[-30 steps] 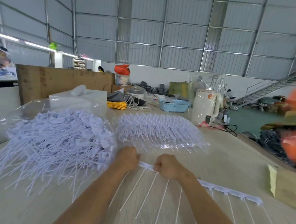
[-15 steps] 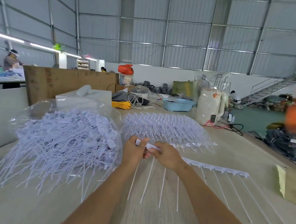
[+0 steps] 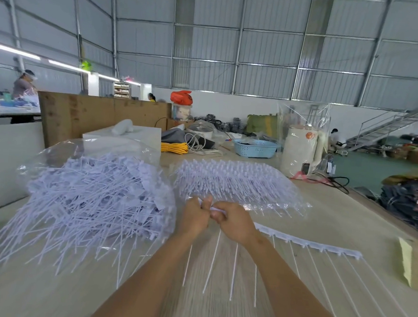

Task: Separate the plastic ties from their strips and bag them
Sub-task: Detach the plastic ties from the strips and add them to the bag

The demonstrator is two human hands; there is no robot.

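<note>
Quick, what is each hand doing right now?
Left hand: closed, pinching the end of the white strip of ties.
Right hand: closed, gripping the same strip right beside it.

Reached forward from 6 o'clock on 2 bare forearms, converging toward 12 o'clock. Left hand point(image 3: 196, 215) sat at 9 o'clock of the pair, fingers curled, thumb raised toward 12 o'clock. Right hand point(image 3: 235, 223) sat at 3 o'clock, knuckles up, fingers curled under. Met thumb to thumb, touching, both pinching the same white strip point(image 3: 305, 242) at its near end.
</note>
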